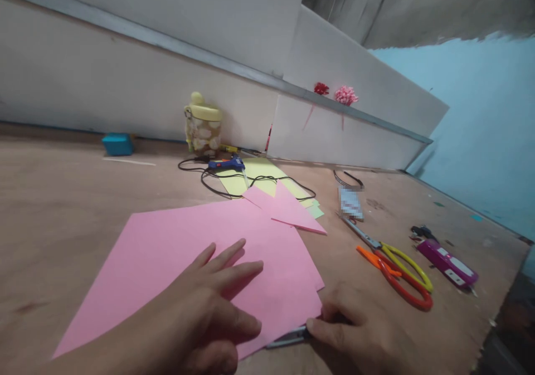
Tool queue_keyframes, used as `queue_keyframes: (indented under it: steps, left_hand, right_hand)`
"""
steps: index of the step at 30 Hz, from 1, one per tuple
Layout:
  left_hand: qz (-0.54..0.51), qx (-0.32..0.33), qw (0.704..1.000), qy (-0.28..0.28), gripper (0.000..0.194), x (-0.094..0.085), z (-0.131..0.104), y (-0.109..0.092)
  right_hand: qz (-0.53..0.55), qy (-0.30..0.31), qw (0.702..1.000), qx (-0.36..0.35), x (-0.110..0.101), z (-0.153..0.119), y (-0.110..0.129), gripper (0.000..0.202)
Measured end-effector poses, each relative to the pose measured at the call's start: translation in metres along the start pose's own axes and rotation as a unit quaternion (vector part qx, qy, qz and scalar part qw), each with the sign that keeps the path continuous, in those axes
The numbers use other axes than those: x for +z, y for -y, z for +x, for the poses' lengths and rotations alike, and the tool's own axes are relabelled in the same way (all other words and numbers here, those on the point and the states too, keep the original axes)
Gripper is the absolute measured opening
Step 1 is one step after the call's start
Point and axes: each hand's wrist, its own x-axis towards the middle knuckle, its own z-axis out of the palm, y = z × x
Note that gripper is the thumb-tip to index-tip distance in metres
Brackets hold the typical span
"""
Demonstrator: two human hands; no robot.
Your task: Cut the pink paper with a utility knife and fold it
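Note:
A large sheet of pink paper [175, 252] lies on the wooden table. My left hand [209, 302] rests over it, fingers spread, with the fingertips pointing away from me. Low on the right, my right hand [355, 325] is closed at the paper's near right corner. Its thumb and fingers grip a slim grey metal tool [290, 337], whose tip reaches under or along the paper's edge. Most of this tool is hidden in the hand, so its exact kind does not show. Smaller pink paper pieces [295, 210] overlap the far edge of the sheet.
Right of the paper lie scissors [407, 266] with yellow and orange handles and a purple device [447, 262]. Behind are a blue glue gun [228, 164] with a looped black cord, yellow paper [263, 169], a lidded bottle [204, 127] and a turquoise block [117, 144].

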Motion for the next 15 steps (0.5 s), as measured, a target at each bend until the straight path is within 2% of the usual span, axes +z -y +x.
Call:
queue_keyframes:
  steps: [4, 9, 12, 15]
  left_hand:
    - [-0.006, -0.003, 1.0, 0.002, 0.006, 0.001, -0.005, 0.0]
    - [-0.012, 0.018, 1.0, -0.001, 0.011, -0.001, -0.006, 0.004]
    - [-0.014, 0.027, 0.999, -0.009, 0.023, -0.001, -0.004, 0.006]
    - [-0.02, 0.037, 0.999, -0.018, 0.032, 0.001, -0.005, 0.007]
  right_hand:
    - [-0.012, 0.022, 0.999, -0.023, 0.0, 0.0, 0.003, 0.024]
    - [-0.007, -0.003, 1.0, 0.025, 0.003, 0.002, 0.008, 0.025]
    - [-0.006, 0.011, 1.0, 0.003, 0.005, 0.003, 0.004, 0.026]
    - [-0.002, -0.017, 1.0, -0.007, 0.009, 0.003, -0.004, 0.027]
